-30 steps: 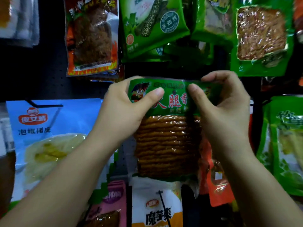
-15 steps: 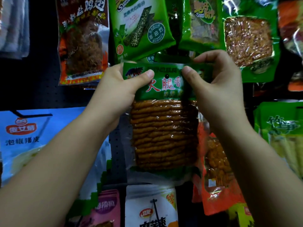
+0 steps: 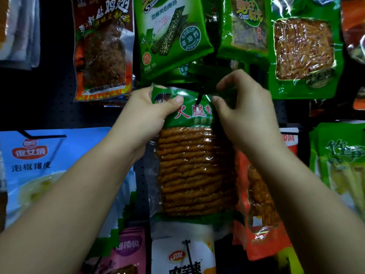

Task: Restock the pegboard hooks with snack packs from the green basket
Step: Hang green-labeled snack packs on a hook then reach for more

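Note:
A green-topped snack pack (image 3: 195, 169) with brown twisted sticks behind a clear window hangs upright in front of the dark pegboard (image 3: 49, 103). My left hand (image 3: 146, 117) pinches its top left corner with thumb on the front. My right hand (image 3: 243, 113) pinches the top right corner. A black hook tip (image 3: 199, 95) pokes through the hole in the pack's green header between my thumbs. The green basket is out of view.
Other packs hang all around: a red one (image 3: 102, 48) upper left, green seaweed packs (image 3: 171, 34) above, a green pack (image 3: 304, 48) upper right, a blue pack (image 3: 39, 171) left, orange packs (image 3: 262, 214) right, a white pack (image 3: 181, 254) below.
Both hands raised the pack and brought it to the pegboard. The hook tip now shows through the header hole, and the pack's top edge has crumpled slightly.

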